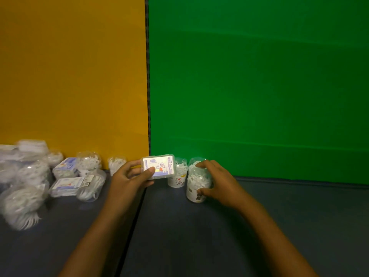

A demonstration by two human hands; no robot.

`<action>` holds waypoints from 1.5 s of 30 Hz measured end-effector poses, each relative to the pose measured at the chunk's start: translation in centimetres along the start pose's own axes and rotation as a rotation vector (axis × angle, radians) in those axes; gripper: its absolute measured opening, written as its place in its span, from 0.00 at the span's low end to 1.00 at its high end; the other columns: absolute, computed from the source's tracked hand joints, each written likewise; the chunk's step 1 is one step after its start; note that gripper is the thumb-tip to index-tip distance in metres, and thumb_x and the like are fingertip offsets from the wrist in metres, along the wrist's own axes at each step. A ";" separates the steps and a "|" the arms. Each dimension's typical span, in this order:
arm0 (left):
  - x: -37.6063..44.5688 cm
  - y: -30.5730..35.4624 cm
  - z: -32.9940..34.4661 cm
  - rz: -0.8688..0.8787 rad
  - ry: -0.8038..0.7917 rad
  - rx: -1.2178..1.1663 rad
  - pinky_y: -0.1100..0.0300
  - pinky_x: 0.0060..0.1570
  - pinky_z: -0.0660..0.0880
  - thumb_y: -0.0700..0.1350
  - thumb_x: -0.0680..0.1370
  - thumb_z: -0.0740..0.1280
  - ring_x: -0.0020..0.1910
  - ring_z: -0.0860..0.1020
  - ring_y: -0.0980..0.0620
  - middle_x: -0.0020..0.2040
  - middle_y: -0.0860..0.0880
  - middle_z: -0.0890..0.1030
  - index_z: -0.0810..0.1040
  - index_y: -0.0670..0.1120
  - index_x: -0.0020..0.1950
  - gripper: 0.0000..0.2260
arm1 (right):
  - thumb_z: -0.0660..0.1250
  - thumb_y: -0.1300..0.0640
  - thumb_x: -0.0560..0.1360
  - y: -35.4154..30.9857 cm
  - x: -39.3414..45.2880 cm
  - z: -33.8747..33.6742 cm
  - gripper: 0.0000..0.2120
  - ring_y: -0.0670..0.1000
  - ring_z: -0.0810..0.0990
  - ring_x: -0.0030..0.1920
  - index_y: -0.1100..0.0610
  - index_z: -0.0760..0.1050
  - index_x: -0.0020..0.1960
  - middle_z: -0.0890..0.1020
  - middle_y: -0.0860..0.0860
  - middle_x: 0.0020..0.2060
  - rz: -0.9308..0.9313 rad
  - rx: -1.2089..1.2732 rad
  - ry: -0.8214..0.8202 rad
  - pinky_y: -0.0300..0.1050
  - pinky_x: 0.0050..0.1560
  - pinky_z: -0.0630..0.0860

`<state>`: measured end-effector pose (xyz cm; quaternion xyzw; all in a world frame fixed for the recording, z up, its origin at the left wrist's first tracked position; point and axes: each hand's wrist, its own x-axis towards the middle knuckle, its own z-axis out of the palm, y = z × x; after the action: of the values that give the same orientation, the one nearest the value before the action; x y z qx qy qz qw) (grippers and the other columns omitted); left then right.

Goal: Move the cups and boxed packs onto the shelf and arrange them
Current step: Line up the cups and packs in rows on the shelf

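Note:
My left hand (129, 174) holds a small boxed pack (158, 166) with a cartoon label, lifted above the dark shelf surface (259, 226) near the seam between the yellow and green walls. My right hand (214, 179) is wrapped around a clear cup (196, 185) filled with white pieces, which stands on the surface. Another such cup (178, 174) stands just behind and to the left of it, partly hidden by the pack. More boxed packs (65, 183) and cups (88, 163) lie in a heap at the left.
A yellow wall (69, 76) and a green wall (259, 86) stand directly behind the surface. A dark seam (135, 216) splits the surface into two panels. Several clear bags of white pieces (20, 204) crowd the far left edge.

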<state>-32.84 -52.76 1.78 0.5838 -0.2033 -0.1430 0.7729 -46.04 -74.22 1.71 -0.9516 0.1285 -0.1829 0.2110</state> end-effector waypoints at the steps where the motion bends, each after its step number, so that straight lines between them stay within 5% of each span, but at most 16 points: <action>1: -0.5 -0.1 0.1 -0.005 0.022 0.002 0.57 0.45 0.82 0.38 0.74 0.71 0.48 0.84 0.47 0.48 0.44 0.84 0.78 0.47 0.54 0.11 | 0.78 0.57 0.67 0.3 0.0 0.2 0.31 0.47 0.71 0.62 0.50 0.68 0.66 0.71 0.47 0.63 -0.008 0.005 -0.010 0.41 0.62 0.68; 6: -2.5 -0.7 0.2 -0.024 0.082 0.018 0.50 0.50 0.80 0.38 0.73 0.71 0.50 0.83 0.44 0.50 0.42 0.84 0.78 0.43 0.55 0.11 | 0.75 0.56 0.69 1.5 -0.5 1.4 0.31 0.50 0.70 0.64 0.49 0.66 0.68 0.70 0.48 0.64 -0.051 0.053 -0.020 0.49 0.65 0.71; 11: -3.3 0.7 0.8 0.033 0.079 0.049 0.58 0.46 0.82 0.37 0.74 0.70 0.48 0.83 0.46 0.49 0.43 0.84 0.78 0.44 0.54 0.10 | 0.75 0.51 0.70 1.9 -0.6 0.8 0.33 0.48 0.69 0.65 0.48 0.64 0.70 0.70 0.46 0.65 -0.076 0.045 -0.051 0.48 0.66 0.70; 17: -2.9 1.4 2.6 0.078 0.002 0.055 0.59 0.45 0.82 0.40 0.73 0.71 0.50 0.83 0.48 0.49 0.45 0.85 0.77 0.44 0.57 0.13 | 0.67 0.44 0.76 3.3 -2.7 -2.0 0.25 0.49 0.70 0.64 0.52 0.67 0.69 0.73 0.49 0.63 -0.035 -0.071 0.123 0.44 0.64 0.68; 27: -3.8 -0.6 12.4 0.062 -0.175 0.070 0.55 0.46 0.82 0.39 0.73 0.71 0.47 0.84 0.46 0.50 0.43 0.84 0.78 0.42 0.56 0.13 | 0.55 0.37 0.79 10.8 -8.1 -7.8 0.26 0.53 0.73 0.60 0.54 0.69 0.67 0.76 0.51 0.59 0.149 -0.458 0.187 0.50 0.58 0.73; 33: -4.0 -3.5 19.5 0.031 -0.182 0.065 0.61 0.41 0.81 0.36 0.73 0.71 0.42 0.84 0.50 0.44 0.46 0.84 0.78 0.43 0.51 0.09 | 0.53 0.36 0.79 15.8 -9.7 -10.3 0.26 0.53 0.74 0.59 0.54 0.69 0.65 0.75 0.51 0.58 0.188 -0.459 0.134 0.49 0.58 0.72; 41: -2.4 -9.1 25.3 -0.060 -0.104 0.249 0.61 0.37 0.81 0.40 0.73 0.73 0.44 0.83 0.44 0.47 0.42 0.83 0.72 0.41 0.60 0.18 | 0.56 0.37 0.79 20.4 -9.3 -11.9 0.24 0.52 0.74 0.59 0.54 0.70 0.65 0.76 0.51 0.58 0.149 -0.364 0.123 0.49 0.58 0.72; 45: -1.0 -11.8 26.2 -0.097 -0.067 0.434 0.49 0.43 0.82 0.44 0.71 0.76 0.41 0.84 0.43 0.46 0.41 0.84 0.74 0.48 0.55 0.17 | 0.57 0.37 0.79 21.6 -8.7 -10.7 0.23 0.52 0.74 0.58 0.53 0.69 0.64 0.75 0.50 0.57 0.130 -0.311 0.073 0.49 0.58 0.72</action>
<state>-46.14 -77.65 -3.50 0.7403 -0.2267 -0.1525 0.6143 -61.81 -94.15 -1.48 -0.9552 0.2239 -0.1814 0.0679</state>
